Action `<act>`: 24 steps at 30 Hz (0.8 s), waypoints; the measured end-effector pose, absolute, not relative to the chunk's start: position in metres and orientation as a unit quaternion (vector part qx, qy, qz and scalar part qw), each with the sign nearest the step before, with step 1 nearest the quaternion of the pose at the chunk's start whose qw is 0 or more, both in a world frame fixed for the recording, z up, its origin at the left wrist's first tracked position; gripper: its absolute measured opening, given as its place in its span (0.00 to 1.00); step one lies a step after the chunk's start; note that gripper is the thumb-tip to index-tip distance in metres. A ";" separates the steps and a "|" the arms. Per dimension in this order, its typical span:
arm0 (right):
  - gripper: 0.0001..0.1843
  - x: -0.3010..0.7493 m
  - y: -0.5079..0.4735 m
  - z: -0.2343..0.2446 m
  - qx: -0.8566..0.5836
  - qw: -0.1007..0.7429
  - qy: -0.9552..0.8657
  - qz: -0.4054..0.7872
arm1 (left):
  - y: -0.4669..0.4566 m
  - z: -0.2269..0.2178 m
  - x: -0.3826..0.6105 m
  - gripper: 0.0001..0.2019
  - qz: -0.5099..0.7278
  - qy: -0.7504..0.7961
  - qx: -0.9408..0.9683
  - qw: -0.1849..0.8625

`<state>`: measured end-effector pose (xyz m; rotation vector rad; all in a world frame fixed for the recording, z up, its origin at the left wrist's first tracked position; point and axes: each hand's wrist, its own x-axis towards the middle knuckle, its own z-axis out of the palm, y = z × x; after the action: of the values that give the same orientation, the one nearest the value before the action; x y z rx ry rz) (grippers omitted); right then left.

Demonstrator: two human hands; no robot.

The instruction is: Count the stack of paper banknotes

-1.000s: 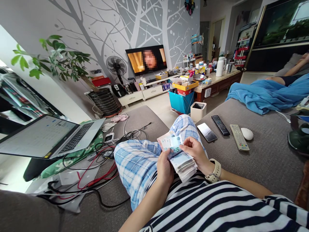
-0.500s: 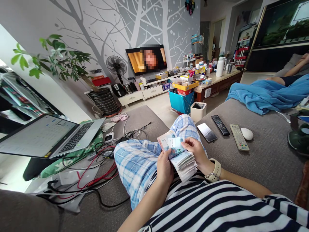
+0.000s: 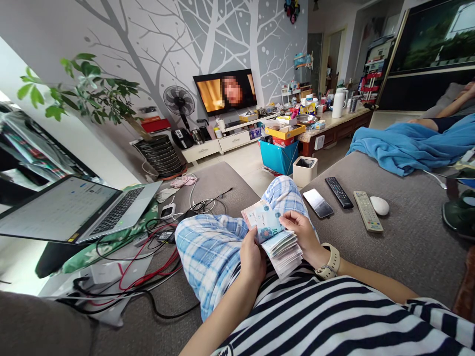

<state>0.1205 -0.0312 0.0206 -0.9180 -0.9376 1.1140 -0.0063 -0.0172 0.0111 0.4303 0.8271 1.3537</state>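
Observation:
A thick stack of banknotes (image 3: 284, 249) rests over my lap, above my plaid-trousered knees. My left hand (image 3: 252, 257) grips the stack from the left side, thumb pressed on the top notes. My right hand (image 3: 304, 232), with a pale watch on its wrist, pinches the far edge of a blue-green note (image 3: 265, 222) that stands lifted off the top of the stack. A pinkish note shows just behind it.
On the grey sofa to my right lie a phone (image 3: 318, 202), two remotes (image 3: 339, 192) and a white mouse (image 3: 379, 205). An open laptop (image 3: 70, 210) and tangled cables (image 3: 148, 267) are at my left. Another person lies under a blue blanket (image 3: 408, 143) at far right.
The top blue-green note has been peeled up and shifted slightly between my fingers; both hands stay on the stack in the same place.

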 end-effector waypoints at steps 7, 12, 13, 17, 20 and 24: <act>0.14 0.121 -0.031 0.018 -0.393 0.655 -0.420 0.490 | -0.016 0.006 -0.008 0.11 0.598 0.373 0.229 0.671; 0.13 0.121 -0.031 0.018 -0.398 0.655 -0.423 0.483 | -0.016 0.002 -0.009 0.12 0.598 0.371 0.242 0.668; 0.13 0.121 -0.031 0.018 -0.399 0.655 -0.424 0.483 | -0.016 0.002 -0.009 0.12 0.599 0.368 0.244 0.668; 0.13 0.121 -0.031 0.019 -0.398 0.654 -0.424 0.484 | -0.016 0.004 -0.008 0.11 0.598 0.361 0.250 0.670; 0.13 0.121 -0.032 0.021 -0.394 0.654 -0.426 0.486 | -0.018 0.007 -0.008 0.10 0.599 0.363 0.251 0.668; 0.13 0.121 -0.033 0.022 -0.382 0.651 -0.427 0.499 | -0.019 0.011 -0.007 0.09 0.600 0.375 0.242 0.664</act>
<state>0.1210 -0.0327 0.0218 -0.8669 -0.9697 1.1329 -0.0069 -0.0194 0.0111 0.5471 0.8473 1.3553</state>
